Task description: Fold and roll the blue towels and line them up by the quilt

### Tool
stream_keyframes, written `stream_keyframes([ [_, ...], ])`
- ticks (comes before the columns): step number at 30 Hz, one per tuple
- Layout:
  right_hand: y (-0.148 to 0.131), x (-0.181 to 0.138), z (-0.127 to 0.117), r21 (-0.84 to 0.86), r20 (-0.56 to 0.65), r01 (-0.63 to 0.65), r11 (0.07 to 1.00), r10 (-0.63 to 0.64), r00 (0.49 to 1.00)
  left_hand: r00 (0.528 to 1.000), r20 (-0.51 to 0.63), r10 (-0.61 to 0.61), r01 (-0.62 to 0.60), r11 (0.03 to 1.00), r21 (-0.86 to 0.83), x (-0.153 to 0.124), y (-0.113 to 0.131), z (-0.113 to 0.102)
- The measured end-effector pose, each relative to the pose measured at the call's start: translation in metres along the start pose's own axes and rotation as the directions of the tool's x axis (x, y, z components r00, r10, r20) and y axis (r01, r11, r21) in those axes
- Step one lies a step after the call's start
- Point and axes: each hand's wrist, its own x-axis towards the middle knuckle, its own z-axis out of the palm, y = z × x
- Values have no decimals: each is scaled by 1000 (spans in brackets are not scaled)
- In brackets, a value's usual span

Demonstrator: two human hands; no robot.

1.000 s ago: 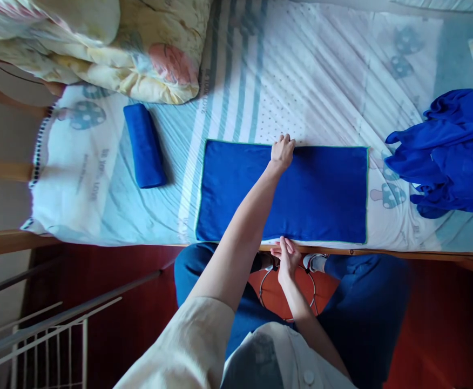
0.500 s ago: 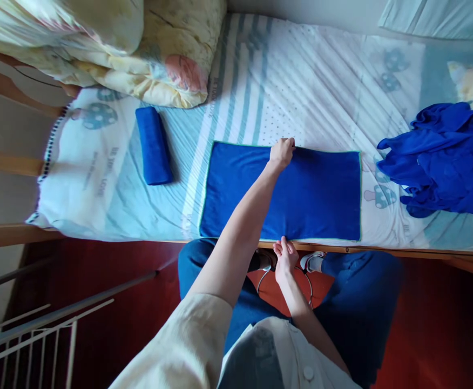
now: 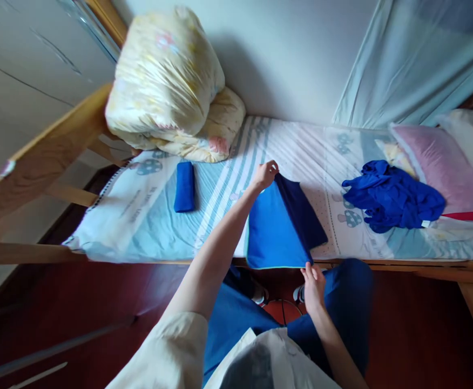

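A blue towel (image 3: 279,229) lies on the bed near its front edge, lifted along its middle so its two halves slope down like a tent. My left hand (image 3: 265,174) is closed on the far end of that raised fold. My right hand (image 3: 312,277) pinches the near end of the fold at the bed's front edge. A rolled blue towel (image 3: 184,186) rests on the sheet to the left, apart from both hands.
A heap of loose blue cloths (image 3: 392,195) lies at the right. A bundled yellow quilt (image 3: 171,89) sits at the back left. Pillows (image 3: 449,162) are at the far right. The wooden bed frame (image 3: 38,156) rises on the left.
Both hands have lifted the towel's middle, so the flat towel now stands folded up between them. The camera has tilted up, showing the wall and pillows.
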Motion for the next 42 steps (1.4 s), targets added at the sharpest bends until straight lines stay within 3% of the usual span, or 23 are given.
stream_keyframes([
  [3,-42,14,-30,-44,-64,141,989,-144,988,999,2,-41,40,986,-161,-27,15,-38],
  [8,-115,32,-54,-195,-13,411,891,-421,907,996,38,85,-70,954,-292,-78,24,-104],
  [11,-151,37,-52,-151,12,514,844,-518,855,993,-24,116,-119,974,-194,-107,32,-135],
  [14,-183,38,-46,-94,24,579,810,-579,815,982,-151,115,-115,993,10,-132,44,-155],
  [18,-218,37,-43,-120,86,646,754,-641,763,951,-229,209,-156,961,229,-157,60,-172],
  [22,-244,32,-51,-227,194,697,680,-670,716,943,-246,222,-154,951,269,-172,69,-183],
  [27,-259,24,-69,-337,298,730,594,-668,681,977,-171,124,-103,987,127,-187,65,-194],
  [32,-253,20,-91,-315,309,709,631,-639,705,995,13,97,-97,995,-8,-221,51,-204],
  [38,-231,11,-114,-379,279,697,609,-643,714,989,126,75,-88,990,106,-266,42,-205],
  [42,-219,22,-106,-361,297,675,643,-607,737,985,140,101,-123,979,165,-266,29,-193],
])
